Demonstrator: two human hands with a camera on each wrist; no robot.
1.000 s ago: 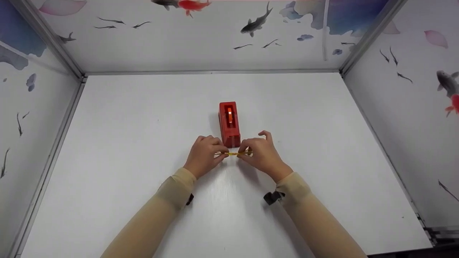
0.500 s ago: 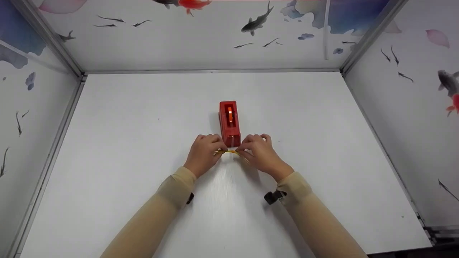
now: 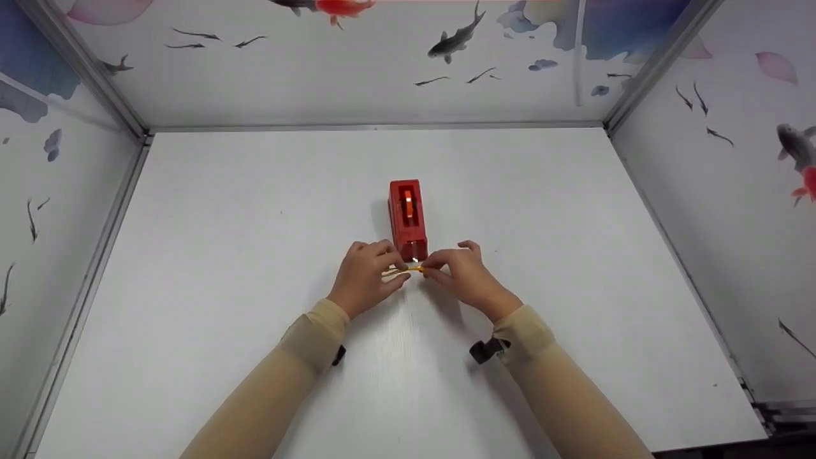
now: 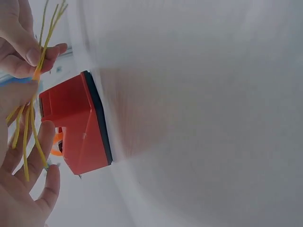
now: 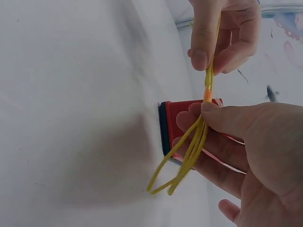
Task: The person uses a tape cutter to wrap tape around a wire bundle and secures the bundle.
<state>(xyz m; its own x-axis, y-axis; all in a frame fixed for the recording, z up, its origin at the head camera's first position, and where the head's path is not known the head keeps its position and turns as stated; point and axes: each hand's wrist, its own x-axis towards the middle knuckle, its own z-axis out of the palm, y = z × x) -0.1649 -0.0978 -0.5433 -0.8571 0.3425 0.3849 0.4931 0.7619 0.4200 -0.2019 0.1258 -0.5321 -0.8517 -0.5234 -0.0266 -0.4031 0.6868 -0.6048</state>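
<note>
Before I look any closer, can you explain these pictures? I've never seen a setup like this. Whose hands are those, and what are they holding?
There's no robot: these are a person's bare left hand and right hand. The wide picture comes from a camera on the person's head, looking forward and down. The two close pictures come from cameras worn on each wrist, probably the small black devices visible there. On the smooth white tabletop stands a box-shaped red tape dispenser with an orange wheel in its top slot. Just on the person's side of it, the hands pinch a bundle of thin yellow cords, either side of a short orange section. The bundle fans out at both ends.
</note>
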